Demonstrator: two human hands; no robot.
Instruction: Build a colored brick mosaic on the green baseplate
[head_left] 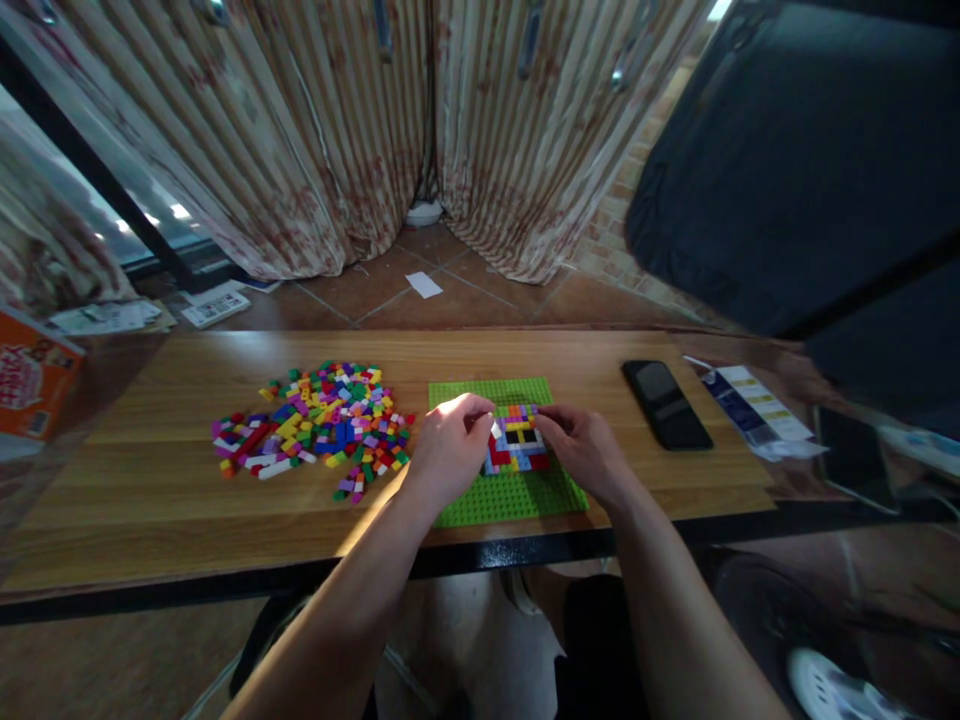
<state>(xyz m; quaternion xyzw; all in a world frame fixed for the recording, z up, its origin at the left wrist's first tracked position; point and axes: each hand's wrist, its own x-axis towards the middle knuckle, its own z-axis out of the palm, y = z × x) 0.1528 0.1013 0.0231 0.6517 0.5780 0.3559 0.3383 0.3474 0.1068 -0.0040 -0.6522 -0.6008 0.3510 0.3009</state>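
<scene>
On the green baseplate sits a patch of small toy bricks in red, blue, purple, yellow, black and white. My left hand is at its left side, thumb and forefinger pinched at a small white brick. My right hand rests over the right side of the plate. Its fingertips are closed together at the patch's upper right corner, and whatever lies between them is hidden. Both hands cover parts of the plate's sides.
A pile of loose, mixed-colour bricks spreads over the left of the wooden table. To the right lie a black phone and a printed leaflet. Beyond the table hang striped curtains. An orange box stands at far left.
</scene>
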